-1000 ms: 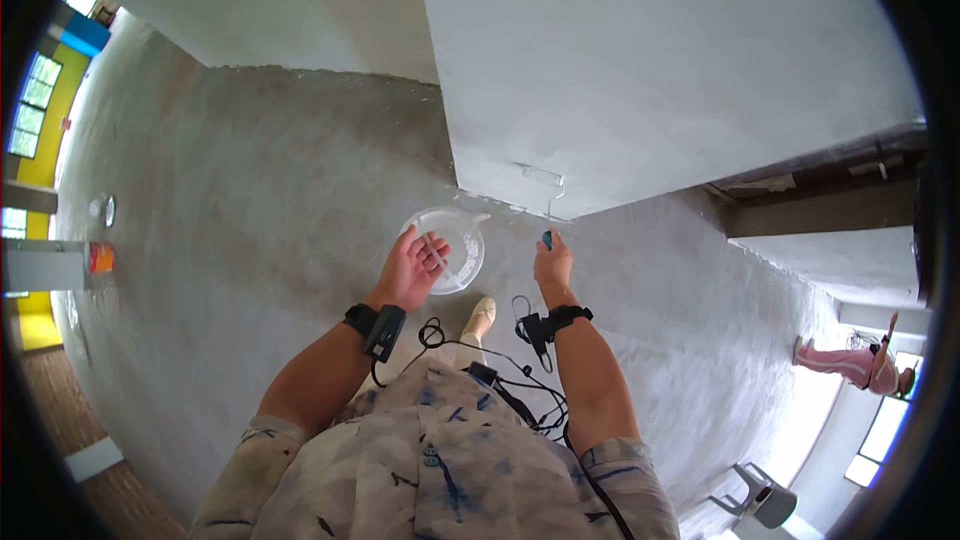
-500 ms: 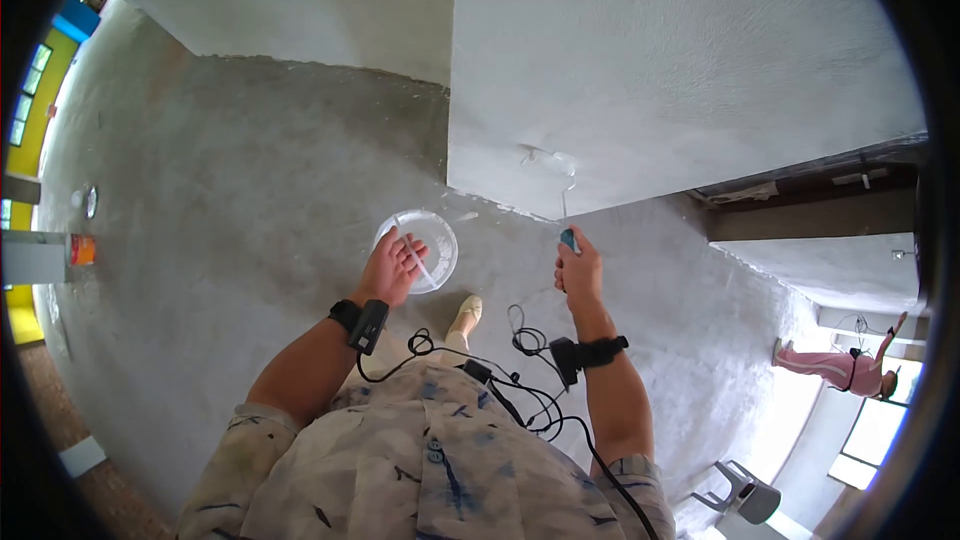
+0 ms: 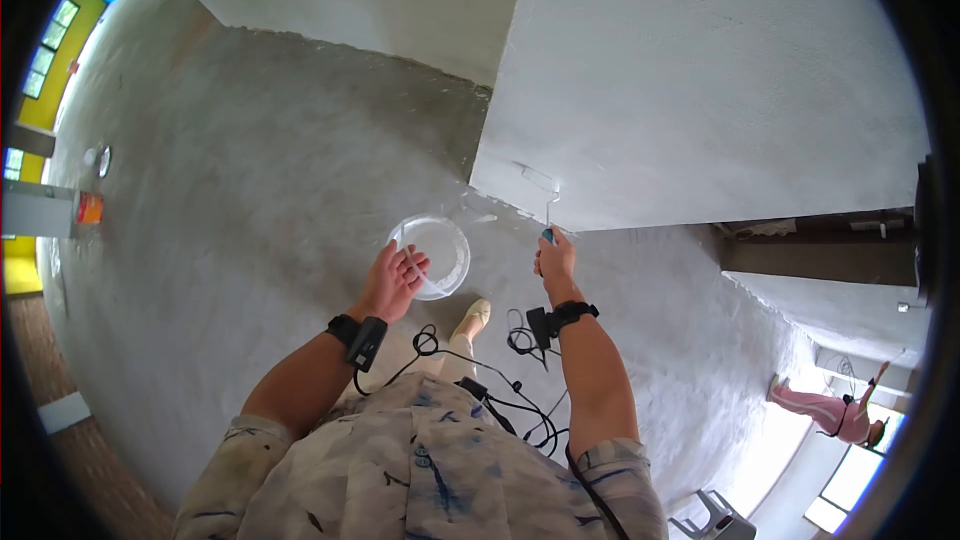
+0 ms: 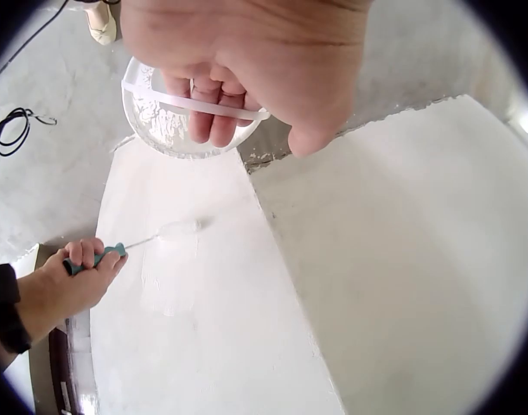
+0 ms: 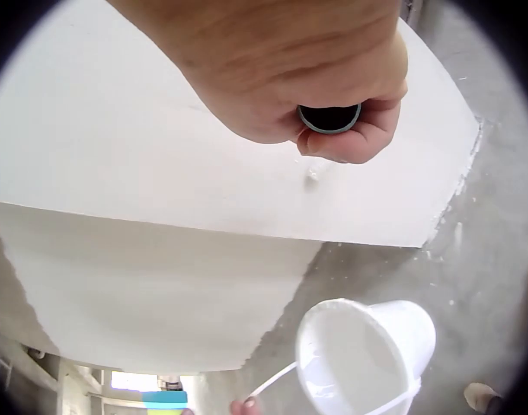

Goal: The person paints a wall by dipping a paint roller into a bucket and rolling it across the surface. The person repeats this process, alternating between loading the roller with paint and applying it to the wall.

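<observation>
**A:** What r u doing w/ the hands right now?

**B:** My right hand (image 3: 553, 262) is closed tight round the teal grip (image 4: 98, 256) of a small roller (image 4: 179, 229), all fingers wrapped on it. The roller head lies against the white wall (image 3: 700, 90), low and near the corner edge, beside a brighter patch.

**A:** And the left?

**B:** My left hand (image 3: 396, 280) carries a clear plastic bucket (image 3: 458, 232). The fingers are hooked under its thin white handle (image 4: 203, 105), curled together. The bucket hangs over the grey floor (image 3: 250, 190), just beside the wall corner and to the left of the roller. There is some white paint inside, only at the bottom I think.

**A:** So which step is it?

**B:** I judge it is the rolling step: paint goes on the wall and the bucket is ready for a dip.

**A:** What does the next move need?

**B:** Prob. even pressure on the roller. Also the bucket should be level + near, so a dip is short and nothing drips on the floor.

**A:** Any brand or label to read?

**B:** No. Bucket & roller look plain, no text I can see. Far left stands an orange tin (image 3: 90, 207), but it is too small to read.
</observation>
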